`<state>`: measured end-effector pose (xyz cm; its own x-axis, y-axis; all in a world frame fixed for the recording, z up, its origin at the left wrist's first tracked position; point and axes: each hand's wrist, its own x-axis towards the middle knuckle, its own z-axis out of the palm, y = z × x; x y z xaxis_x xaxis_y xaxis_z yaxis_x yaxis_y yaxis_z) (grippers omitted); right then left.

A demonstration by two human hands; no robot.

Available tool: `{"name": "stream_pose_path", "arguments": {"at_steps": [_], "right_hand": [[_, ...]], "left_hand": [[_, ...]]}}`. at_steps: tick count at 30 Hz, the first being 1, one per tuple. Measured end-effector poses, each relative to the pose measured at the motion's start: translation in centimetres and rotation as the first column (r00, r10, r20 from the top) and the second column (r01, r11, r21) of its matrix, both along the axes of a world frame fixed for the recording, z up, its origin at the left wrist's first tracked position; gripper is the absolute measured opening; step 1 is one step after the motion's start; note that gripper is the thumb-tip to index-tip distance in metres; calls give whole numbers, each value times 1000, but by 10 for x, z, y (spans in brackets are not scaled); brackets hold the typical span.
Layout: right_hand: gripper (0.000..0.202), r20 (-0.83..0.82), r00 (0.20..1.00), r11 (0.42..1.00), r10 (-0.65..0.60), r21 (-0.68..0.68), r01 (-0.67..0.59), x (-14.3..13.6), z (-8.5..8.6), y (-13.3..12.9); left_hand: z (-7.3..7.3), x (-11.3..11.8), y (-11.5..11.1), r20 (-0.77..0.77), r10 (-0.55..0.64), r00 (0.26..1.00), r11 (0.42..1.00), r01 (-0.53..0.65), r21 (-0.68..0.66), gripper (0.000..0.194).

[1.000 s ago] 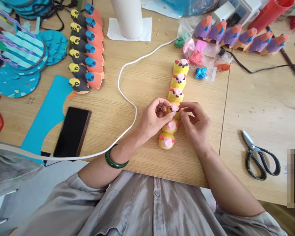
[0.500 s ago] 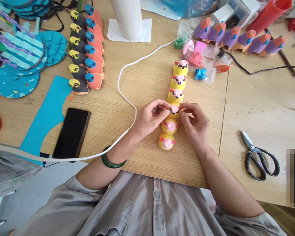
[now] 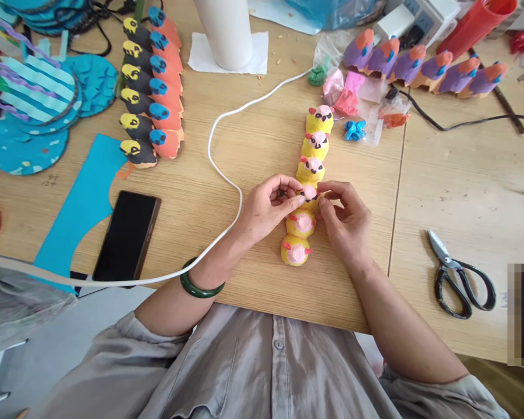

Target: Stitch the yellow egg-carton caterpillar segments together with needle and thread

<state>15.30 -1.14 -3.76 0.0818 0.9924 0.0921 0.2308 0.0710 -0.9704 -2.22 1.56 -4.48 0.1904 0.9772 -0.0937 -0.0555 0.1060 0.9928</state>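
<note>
A row of yellow clay-covered animal heads with pink muzzles and red ears runs along the table in front of me. The nearer two have no black details on their muzzles; the farther ones show black eyes and marks. My left hand pinches at the left side of the fourth head, its thumb tip against the face. A small dark bit, perhaps black clay, shows among the curled left fingers. On the other side, my right hand holds the same head's edge between thumb and index finger.
Black-handled scissors lie at the right, a phone at the left. A white cable curves past my left forearm. Bagged coloured clay sits behind the row. Orange and black bird rows and purple ones stand farther back.
My left thumb has edged slightly right over the fourth head's face. My right hand is almost unmoved, and the view has shifted a little.
</note>
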Motion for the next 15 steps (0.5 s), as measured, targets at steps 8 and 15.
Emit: {"name": "stream_pose_path", "arguments": {"at_steps": [8,15], "right_hand": [[18,33,999,1000,-4,12,3,0,-2,0],[16,13,1000,999,-24,34,24,3,-9,2]], "left_hand": [[2,-2,1,21,-14,1000,1000,14,-8,20],[0,-4,1,36,-14,999,1000,14,-5,25]]}}
